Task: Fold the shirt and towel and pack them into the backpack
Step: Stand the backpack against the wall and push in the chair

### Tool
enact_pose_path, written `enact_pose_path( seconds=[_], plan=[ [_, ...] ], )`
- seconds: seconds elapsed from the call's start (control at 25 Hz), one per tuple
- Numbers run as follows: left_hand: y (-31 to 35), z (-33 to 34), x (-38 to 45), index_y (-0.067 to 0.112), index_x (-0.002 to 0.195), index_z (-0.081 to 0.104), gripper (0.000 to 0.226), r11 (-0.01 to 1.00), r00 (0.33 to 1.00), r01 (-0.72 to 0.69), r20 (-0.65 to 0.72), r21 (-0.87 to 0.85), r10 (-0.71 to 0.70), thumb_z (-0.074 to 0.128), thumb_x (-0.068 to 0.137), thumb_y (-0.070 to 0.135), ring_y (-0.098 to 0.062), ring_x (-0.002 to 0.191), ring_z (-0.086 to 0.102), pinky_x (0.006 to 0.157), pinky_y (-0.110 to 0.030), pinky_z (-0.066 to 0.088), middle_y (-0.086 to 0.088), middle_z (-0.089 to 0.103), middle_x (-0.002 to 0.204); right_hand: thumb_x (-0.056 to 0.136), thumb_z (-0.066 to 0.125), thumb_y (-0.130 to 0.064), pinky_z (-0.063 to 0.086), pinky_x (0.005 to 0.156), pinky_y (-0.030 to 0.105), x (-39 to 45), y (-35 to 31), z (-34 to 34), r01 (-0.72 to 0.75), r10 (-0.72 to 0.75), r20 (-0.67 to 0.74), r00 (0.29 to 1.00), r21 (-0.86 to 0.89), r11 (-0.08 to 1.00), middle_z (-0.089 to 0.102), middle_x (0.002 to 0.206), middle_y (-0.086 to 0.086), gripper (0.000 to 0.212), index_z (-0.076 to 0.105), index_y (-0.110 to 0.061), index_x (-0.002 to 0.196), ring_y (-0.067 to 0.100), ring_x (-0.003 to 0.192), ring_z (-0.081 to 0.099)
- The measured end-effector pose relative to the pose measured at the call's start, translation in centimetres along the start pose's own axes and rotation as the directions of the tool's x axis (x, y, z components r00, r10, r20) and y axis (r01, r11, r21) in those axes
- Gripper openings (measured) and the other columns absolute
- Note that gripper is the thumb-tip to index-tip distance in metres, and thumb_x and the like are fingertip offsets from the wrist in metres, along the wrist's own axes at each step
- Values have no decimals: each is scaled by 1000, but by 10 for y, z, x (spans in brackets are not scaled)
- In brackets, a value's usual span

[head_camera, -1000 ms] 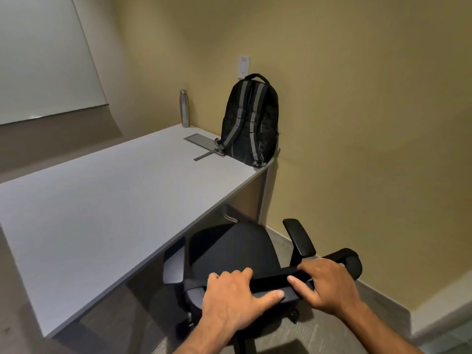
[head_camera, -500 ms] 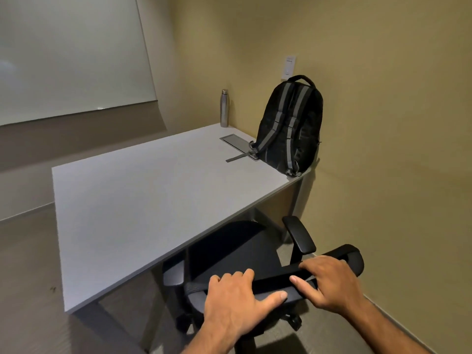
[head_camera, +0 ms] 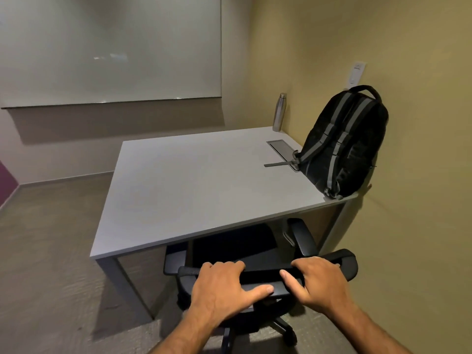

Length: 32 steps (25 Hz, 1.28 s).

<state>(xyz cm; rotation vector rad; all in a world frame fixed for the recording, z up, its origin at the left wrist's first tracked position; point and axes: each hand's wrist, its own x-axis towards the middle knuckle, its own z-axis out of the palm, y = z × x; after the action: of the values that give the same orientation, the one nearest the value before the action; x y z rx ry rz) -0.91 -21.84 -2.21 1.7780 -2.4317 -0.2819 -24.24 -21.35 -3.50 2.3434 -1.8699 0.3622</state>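
A black backpack (head_camera: 344, 146) with grey straps stands upright at the far right corner of the grey table (head_camera: 194, 190), leaning on the yellow wall. No shirt or towel is in view. Both hands rest on the top of a black office chair's backrest (head_camera: 265, 274) in front of me. My left hand (head_camera: 224, 290) grips the backrest's left part, fingers curled over its top edge. My right hand (head_camera: 319, 284) grips its right part the same way. The chair's seat is tucked partly under the table.
A steel water bottle (head_camera: 279, 112) stands at the table's far edge by the wall. A flat cable hatch (head_camera: 282, 150) lies in the tabletop beside the backpack. A whiteboard (head_camera: 109, 49) hangs on the left wall. Carpeted floor spreads left of the table.
My view has swung left, so the table, backpack and bottle sit further right in the frame. Both hands keep their hold on the chair backrest.
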Motion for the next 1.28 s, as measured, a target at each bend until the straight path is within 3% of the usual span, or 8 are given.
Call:
enact_pose_path(
  seconds=[0.36,0.6,1.0,1.28],
  plan=[
    [-11,-8,38,33,97,63,92,997,997,72,-19,22,-72,15,60,103,-7,79,60,87,-33,44,12,65,81,86,38,-69,10,46,18,52,8,12,19,-19,16,1000,3,1000,41,46,-5,58,39,-21,53,9,44,38],
    [-44,-16,78,33,103,64,95,995,995,99,-23,3,-99,18,59,104,-9,85,61,87,-30,44,13,68,88,86,30,-73,15,46,19,101,0,29,17,-18,22,1000,18,1000,44,48,-5,63,44,-21,55,7,46,40],
    [-91,-25,132,35,109,64,100,993,993,118,26,-18,-117,16,57,105,-9,91,61,97,-34,41,14,70,99,85,28,-75,13,46,17,166,-13,47,15,-16,6,1000,8,1000,45,49,-8,61,46,-24,56,4,45,36],
    [-84,-25,148,32,106,63,94,986,985,162,64,-39,-160,22,59,102,-14,94,57,97,-35,36,12,67,100,84,16,-79,21,48,15,184,6,54,51,-52,-59,997,-7,999,56,58,-11,71,58,-26,65,5,59,52]
  ],
)
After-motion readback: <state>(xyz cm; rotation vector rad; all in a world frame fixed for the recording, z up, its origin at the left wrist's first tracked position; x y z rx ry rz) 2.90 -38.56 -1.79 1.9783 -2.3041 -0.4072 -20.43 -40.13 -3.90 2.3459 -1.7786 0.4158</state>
